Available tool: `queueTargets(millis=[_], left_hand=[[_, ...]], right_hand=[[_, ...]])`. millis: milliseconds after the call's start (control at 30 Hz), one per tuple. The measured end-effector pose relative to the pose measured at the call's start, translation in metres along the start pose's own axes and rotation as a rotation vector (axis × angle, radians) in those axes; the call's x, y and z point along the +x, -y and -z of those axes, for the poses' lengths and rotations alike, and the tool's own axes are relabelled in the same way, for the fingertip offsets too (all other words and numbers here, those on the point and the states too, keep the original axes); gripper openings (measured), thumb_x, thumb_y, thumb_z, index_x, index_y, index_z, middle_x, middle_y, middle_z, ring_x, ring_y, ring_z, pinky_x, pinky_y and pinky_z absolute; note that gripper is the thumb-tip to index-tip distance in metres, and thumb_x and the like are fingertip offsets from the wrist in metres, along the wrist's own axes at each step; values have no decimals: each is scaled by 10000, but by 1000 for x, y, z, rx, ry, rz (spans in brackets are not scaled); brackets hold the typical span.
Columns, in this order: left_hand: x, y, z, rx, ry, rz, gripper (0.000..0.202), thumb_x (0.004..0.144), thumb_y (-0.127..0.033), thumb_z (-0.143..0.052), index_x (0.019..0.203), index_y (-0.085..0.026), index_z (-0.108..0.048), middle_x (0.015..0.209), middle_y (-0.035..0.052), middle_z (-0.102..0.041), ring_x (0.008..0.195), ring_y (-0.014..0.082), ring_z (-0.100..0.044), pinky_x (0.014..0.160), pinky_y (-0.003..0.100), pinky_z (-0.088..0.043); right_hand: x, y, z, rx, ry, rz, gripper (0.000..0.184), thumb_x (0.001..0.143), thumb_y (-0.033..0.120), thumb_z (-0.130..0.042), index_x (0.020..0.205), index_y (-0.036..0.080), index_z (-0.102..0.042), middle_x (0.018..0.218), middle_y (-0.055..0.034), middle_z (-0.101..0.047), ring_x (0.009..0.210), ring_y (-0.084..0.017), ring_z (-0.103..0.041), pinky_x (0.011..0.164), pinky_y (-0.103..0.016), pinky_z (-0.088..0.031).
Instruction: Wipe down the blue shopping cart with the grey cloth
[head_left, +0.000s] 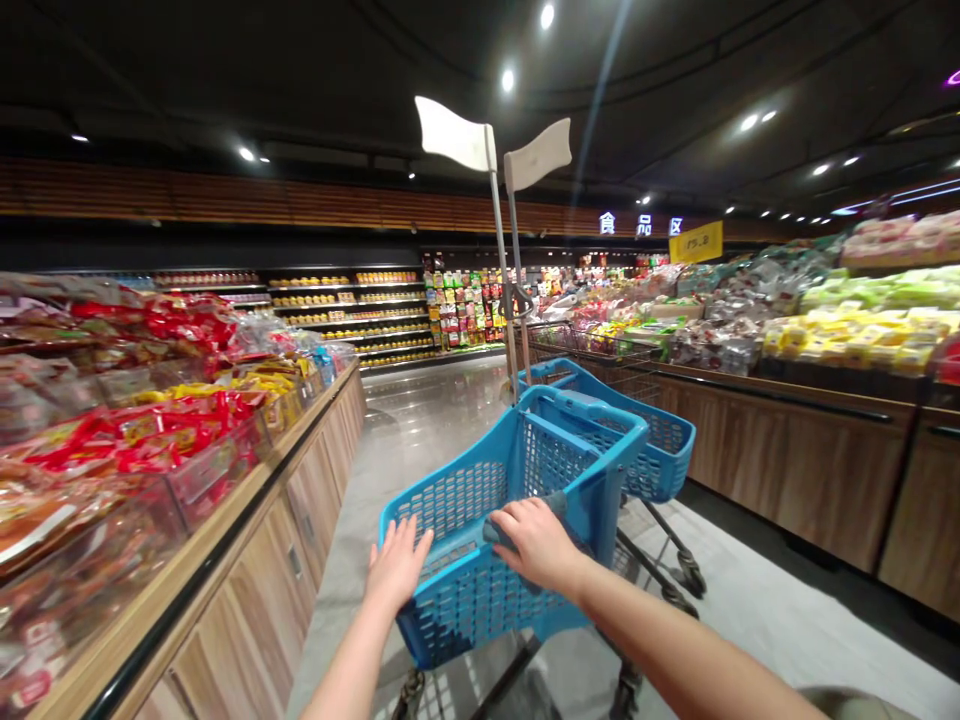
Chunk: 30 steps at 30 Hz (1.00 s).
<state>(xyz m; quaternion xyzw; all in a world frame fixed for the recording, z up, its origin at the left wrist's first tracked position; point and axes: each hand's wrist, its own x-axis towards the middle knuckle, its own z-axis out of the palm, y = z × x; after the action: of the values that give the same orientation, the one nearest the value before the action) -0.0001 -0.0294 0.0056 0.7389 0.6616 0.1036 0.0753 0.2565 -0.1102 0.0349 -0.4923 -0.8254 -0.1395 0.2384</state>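
A blue plastic shopping cart [480, 610] with latticed walls stands right in front of me, turned at an angle. My right hand [534, 540] is wrapped round its dark grey-blue handle grip [556, 502]. At the cart's near left corner, my left hand [399, 562] lies against the rim with its fingers spread and holds nothing. The cart's basket shows no goods in the part I can see. Close behind it on the right is a second blue cart [667, 440]. Two upright poles topped with a left white flag [454, 135] and a right white flag [538, 155] rise from the carts.
On the left runs a wooden display counter [247, 610] heaped with red snack packets [165, 430]. Another wooden counter [780, 450] with packaged goods borders the right side. Grey floor [427, 410] stretches between them to stocked wall shelves [345, 320]. A yellow price sign [696, 243] stands at right.
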Motion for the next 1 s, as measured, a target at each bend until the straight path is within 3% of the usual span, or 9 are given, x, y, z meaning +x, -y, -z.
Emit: queueTargets(millis=[67, 167, 300, 400, 533, 700, 833, 933, 1000], left_hand=[[-1, 8, 2, -5, 1, -3, 696, 951, -534, -198, 1514, -129, -262, 1584, 92, -234, 1479, 283, -121, 1165, 561, -144], [-4, 15, 6, -10, -8, -1, 695, 954, -532, -208, 1510, -122, -270, 1581, 98, -240, 1477, 283, -131, 1169, 554, -140], [-7, 14, 7, -7, -20, 10, 676, 961, -521, -207, 1509, -132, -278, 1580, 90, -246, 1476, 275, -138, 1171, 544, -148], [-6, 8, 3, -10, -36, 6, 662, 966, -521, -201, 1506, -149, -291, 1573, 87, -262, 1474, 272, -152, 1166, 553, -163], [-5, -4, -2, -7, -71, 3, 639, 976, -497, -187, 1499, -150, -311, 1564, 86, -287, 1469, 278, -174, 1167, 554, -161], [-5, -14, -3, -10, -97, 27, 600, 991, -425, -171, 1497, -135, -315, 1555, 83, -312, 1462, 252, -206, 1174, 493, -191], [-1, -10, -6, -10, -111, 21, 586, 992, -390, -195, 1508, -126, -278, 1564, 90, -292, 1466, 262, -195, 1170, 523, -187], [4, -1, -8, 6, -107, -2, 590, 980, -369, -266, 1517, -125, -243, 1579, 101, -254, 1472, 281, -162, 1160, 560, -183], [6, 7, -7, 15, -87, -22, 598, 972, -368, -303, 1517, -129, -244, 1584, 108, -234, 1474, 288, -151, 1154, 563, -197]], right_hand=[[0, -15, 6, -72, 53, 60, 361, 893, 421, -591, 1189, 216, -556, 1030, -71, -641, 939, -228, -585, 847, -348, -395], [-5, -60, 26, -193, 79, 105, 358, 903, 429, -570, 1177, 198, -574, 996, -87, -652, 890, -229, -604, 789, -335, -408], [-19, -125, 58, -293, -21, 141, 335, 930, 401, -511, 1175, 186, -585, 999, -98, -663, 905, -222, -610, 882, -363, -393], [-24, -141, 67, -337, -144, 45, 317, 938, 388, -486, 1142, 172, -598, 998, -105, -670, 913, -225, -604, 955, -391, -350], [-17, -112, 45, -331, -195, -120, 302, 935, 416, -487, 1030, 168, -632, 866, -91, -656, 849, -232, -585, 882, -363, -352], [0, -39, -1, -193, -164, -136, 279, 911, 428, -514, 993, 187, -626, 842, -71, -627, 812, -221, -560, 837, -348, -339], [10, 13, -26, -83, -145, -148, 263, 895, 420, -550, 1026, 197, -596, 893, -66, -623, 855, -229, -558, 840, -353, -351], [17, 30, -31, -56, -100, -98, 286, 887, 425, -585, 1067, 203, -577, 927, -57, -634, 880, -229, -574, 824, -342, -370], [19, 24, -26, -68, -35, -25, 316, 888, 447, -593, 1091, 207, -569, 932, -50, -643, 874, -222, -591, 787, -324, -384]])
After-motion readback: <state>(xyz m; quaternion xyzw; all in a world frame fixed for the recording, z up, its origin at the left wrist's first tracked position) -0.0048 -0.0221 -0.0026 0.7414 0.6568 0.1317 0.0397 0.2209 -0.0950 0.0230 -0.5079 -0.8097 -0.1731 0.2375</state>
